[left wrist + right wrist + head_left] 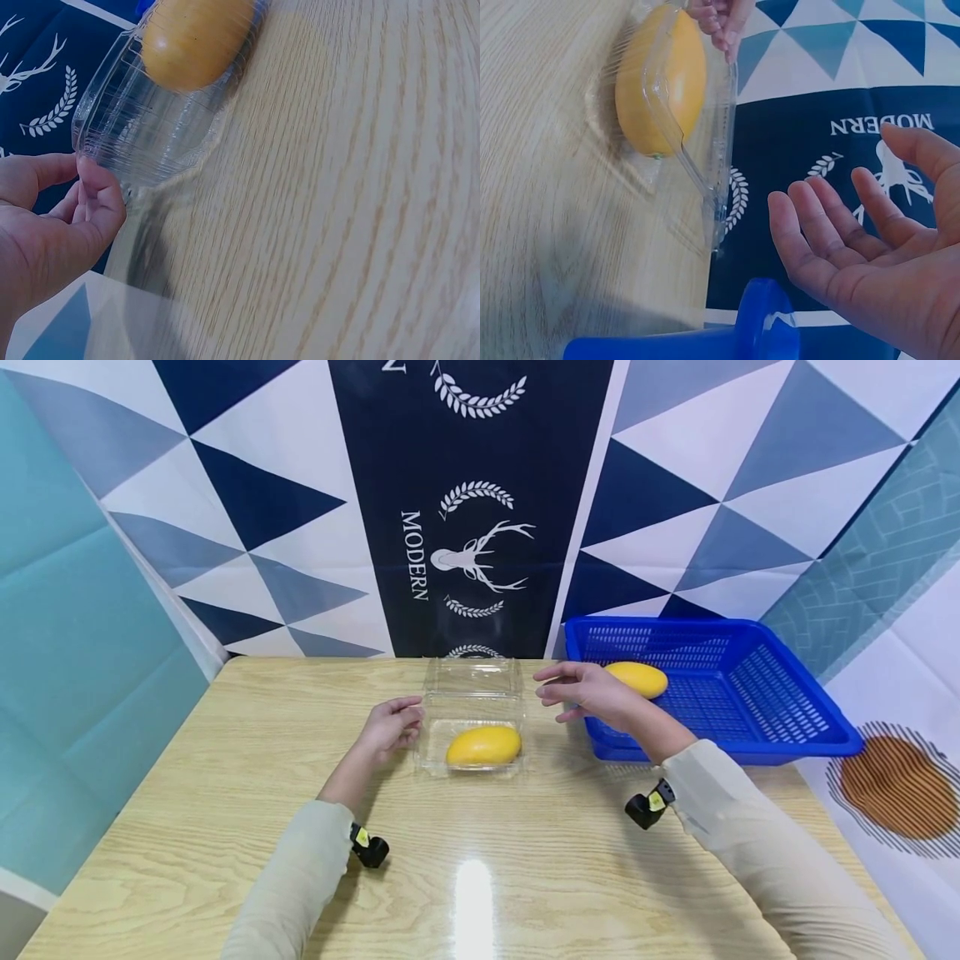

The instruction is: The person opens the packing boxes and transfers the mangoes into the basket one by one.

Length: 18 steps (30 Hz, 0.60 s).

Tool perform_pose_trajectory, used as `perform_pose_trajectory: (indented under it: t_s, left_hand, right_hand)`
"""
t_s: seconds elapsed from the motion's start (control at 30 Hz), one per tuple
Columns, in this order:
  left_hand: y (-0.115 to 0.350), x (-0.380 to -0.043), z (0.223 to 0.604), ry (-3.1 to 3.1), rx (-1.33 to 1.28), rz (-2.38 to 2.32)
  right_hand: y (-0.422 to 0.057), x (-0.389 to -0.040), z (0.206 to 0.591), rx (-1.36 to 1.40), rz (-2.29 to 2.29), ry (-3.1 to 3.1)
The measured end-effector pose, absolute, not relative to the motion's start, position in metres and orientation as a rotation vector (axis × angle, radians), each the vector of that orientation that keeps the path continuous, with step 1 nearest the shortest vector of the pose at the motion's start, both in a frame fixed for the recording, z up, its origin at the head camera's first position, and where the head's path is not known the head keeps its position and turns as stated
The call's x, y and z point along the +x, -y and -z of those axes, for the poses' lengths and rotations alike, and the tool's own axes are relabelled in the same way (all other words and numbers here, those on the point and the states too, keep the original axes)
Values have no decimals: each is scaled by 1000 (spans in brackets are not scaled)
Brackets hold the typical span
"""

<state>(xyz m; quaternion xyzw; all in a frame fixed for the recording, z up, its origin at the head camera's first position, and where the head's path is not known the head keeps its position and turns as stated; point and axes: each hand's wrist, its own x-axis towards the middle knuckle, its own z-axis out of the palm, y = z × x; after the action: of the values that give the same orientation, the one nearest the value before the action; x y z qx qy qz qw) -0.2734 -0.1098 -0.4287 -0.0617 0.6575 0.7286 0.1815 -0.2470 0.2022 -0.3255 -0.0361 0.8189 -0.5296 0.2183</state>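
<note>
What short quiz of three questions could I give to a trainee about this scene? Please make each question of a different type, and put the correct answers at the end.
1. True or false: the right hand is empty.
2. How many yellow fruits can be seen in the blue basket?
3. What do the fingers of the left hand touch?
A) the blue basket
B) the edge of the clear box
C) the right hand

Key:
1. True; it holds nothing.
2. One; another fruit lies in the clear box.
3. B
</note>
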Motion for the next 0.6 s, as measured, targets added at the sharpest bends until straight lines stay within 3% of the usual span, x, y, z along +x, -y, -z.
perform_pose_trajectory:
  t_s: [0.6]
  left_hand:
    - [109, -266, 418, -1866, -149, -2037]
  right_hand:
    - [-190, -249, 333, -226, 1434, -2246]
